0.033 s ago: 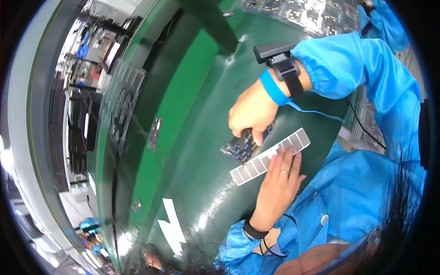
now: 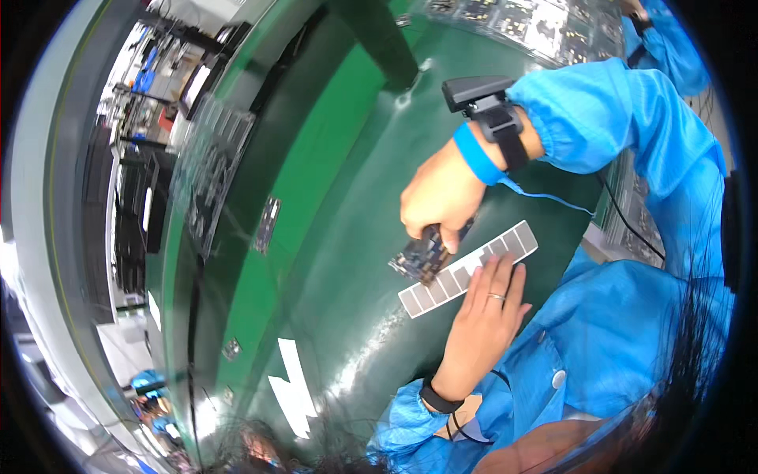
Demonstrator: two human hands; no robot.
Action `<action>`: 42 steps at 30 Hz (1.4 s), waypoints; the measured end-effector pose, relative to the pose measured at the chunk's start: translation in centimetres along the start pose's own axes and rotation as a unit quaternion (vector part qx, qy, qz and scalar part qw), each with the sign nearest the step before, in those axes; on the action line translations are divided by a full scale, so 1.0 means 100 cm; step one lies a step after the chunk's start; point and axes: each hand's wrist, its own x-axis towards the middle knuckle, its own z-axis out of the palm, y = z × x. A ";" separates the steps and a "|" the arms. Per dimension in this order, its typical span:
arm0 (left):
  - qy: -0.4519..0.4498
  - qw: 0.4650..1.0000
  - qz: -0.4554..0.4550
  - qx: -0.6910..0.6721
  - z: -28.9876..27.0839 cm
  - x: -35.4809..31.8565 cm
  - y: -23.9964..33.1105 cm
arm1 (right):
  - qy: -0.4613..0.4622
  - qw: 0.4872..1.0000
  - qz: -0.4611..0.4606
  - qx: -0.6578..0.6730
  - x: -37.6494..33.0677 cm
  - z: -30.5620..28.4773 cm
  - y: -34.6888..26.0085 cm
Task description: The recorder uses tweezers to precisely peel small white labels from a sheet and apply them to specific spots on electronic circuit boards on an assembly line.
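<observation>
My right hand (image 2: 444, 197), with a blue wrist strap and a black device at the wrist, pinches a dark circuit board (image 2: 417, 257) between thumb and fingers. Its upper part is hidden under the hand. The board's near corner overlaps the edge of a white strip of grey rectangular labels (image 2: 424, 297), which lies slantwise on the green mat. My left hand (image 2: 488, 316), wearing a ring, rests flat on the strip, fingers stretched out and covering some labels near its middle.
Clear trays of circuit boards (image 2: 537, 28) stand at the top. A small board (image 2: 267, 225) lies on the green strip at left, near a clear tray (image 2: 209, 182). White paper pieces (image 2: 294, 391) lie lower down. A dark green post (image 2: 371, 39) rises nearby. A blue cord (image 2: 545, 197) trails from my wrist strap.
My right hand and the circuit board have shifted slightly right, and the board's near corner now reaches farther over the label strip. My left hand stays on the strip.
</observation>
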 end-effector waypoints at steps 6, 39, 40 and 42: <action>0.039 0.999 0.009 0.016 -0.002 -0.015 -0.003 | 0.084 0.995 -0.041 -0.041 -0.021 -0.005 -0.017; 0.143 0.980 -0.125 0.050 0.005 -0.017 -0.006 | 0.216 0.965 0.065 -0.136 0.028 -0.025 0.007; 0.160 0.976 -0.141 0.033 -0.007 -0.017 -0.016 | 0.229 0.963 0.073 -0.121 0.029 -0.022 0.015; 0.186 0.966 -0.175 0.040 -0.027 -0.017 -0.038 | 0.257 0.958 0.073 -0.104 0.023 -0.023 0.014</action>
